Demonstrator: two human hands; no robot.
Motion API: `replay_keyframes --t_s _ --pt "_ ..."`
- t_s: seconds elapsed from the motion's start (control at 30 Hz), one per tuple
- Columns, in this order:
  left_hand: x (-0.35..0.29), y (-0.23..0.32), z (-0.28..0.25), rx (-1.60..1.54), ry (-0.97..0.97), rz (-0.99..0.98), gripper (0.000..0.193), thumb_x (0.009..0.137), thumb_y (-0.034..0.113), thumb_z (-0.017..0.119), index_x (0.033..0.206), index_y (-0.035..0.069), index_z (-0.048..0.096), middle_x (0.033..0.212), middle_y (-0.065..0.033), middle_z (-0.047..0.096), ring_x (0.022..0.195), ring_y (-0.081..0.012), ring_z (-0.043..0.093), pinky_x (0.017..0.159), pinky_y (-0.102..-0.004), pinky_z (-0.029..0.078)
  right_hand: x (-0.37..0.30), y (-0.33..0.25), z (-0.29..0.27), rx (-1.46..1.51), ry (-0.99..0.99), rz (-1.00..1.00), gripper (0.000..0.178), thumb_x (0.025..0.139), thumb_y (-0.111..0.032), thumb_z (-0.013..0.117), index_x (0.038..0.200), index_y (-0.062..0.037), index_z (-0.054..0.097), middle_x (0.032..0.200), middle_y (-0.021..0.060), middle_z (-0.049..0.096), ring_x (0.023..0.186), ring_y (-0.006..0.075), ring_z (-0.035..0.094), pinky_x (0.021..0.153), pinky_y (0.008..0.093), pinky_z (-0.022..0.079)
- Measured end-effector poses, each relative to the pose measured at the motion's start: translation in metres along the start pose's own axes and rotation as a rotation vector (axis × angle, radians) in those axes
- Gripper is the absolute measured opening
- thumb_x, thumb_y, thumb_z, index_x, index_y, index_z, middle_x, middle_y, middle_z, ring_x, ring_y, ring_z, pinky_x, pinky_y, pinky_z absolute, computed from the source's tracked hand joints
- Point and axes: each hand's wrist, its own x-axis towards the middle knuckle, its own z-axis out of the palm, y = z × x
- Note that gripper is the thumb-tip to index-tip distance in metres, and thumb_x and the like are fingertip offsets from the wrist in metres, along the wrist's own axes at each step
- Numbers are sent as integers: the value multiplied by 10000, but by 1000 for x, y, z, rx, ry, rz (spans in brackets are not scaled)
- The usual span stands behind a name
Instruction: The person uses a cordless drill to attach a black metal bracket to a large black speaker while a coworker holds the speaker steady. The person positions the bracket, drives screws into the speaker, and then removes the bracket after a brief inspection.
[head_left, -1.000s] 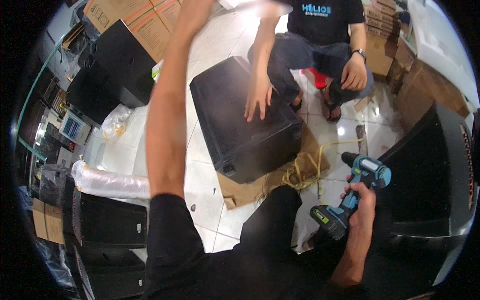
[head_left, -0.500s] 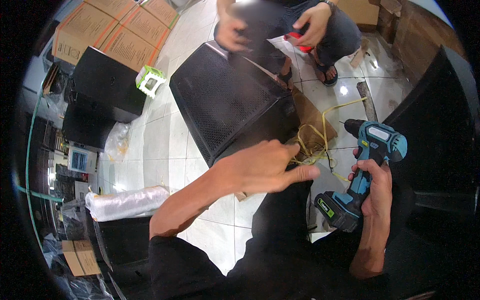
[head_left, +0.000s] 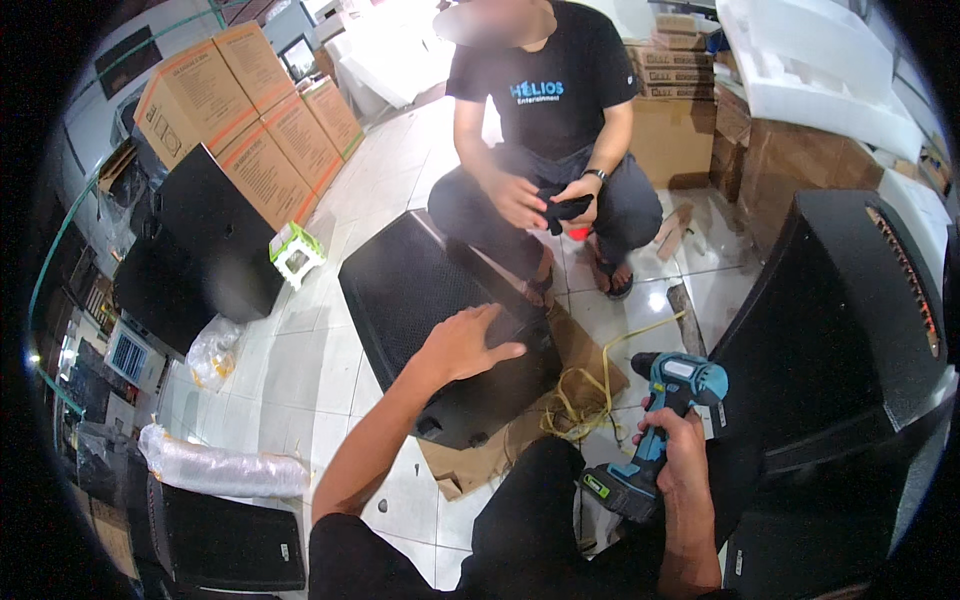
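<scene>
Head view: cardboard boxes [head_left: 250, 165] are standing stacked at far left, their contents hidden from you. Your right hand [head_left: 685, 455] is clamping the teal-and-black cordless drill [head_left: 682, 376] by its handle, to the right of the black speaker [head_left: 400, 290] that is lying on flattened cardboard [head_left: 590, 350]. The drill's nose is pointing left; its long axis is slanting down-left toward the battery [head_left: 620, 492]. Your left hand [head_left: 462, 345] is reaching over the speaker, thumb and fingers apart; contact you cannot tell.
</scene>
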Motion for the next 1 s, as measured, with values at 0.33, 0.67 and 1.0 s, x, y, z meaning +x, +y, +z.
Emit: replay_keyframes --t_s 0.33,0.67,1.0 --pt "10 -64 110 68 215 -136 937 847 602 601 1559 114 238 1615 -189 182 1494 -396 135 1220 -492 128 3 -3 -2 -14 3 34 326 755 -18 600 1077 26 571 920 88 612 712 194 592 596 353 545" --pt "8 -62 108 72 213 -150 920 871 637 544 1560 113 233 1618 -181 179 1495 -392 132 1222 -491 123 3 -1 -1 -6 -1 16 324 750 -39 611 1062 42 579 912 91 608 707 189 593 594 352 546" --pt "2 -62 120 90 223 -142 948 872 686 532 1566 122 216 1626 -159 163 1500 -369 130 1226 -479 127 -4 2 -2 -20 12 24 310 751 -36 604 1052 40 593 933 99 626 707 192 595 594 352 545"
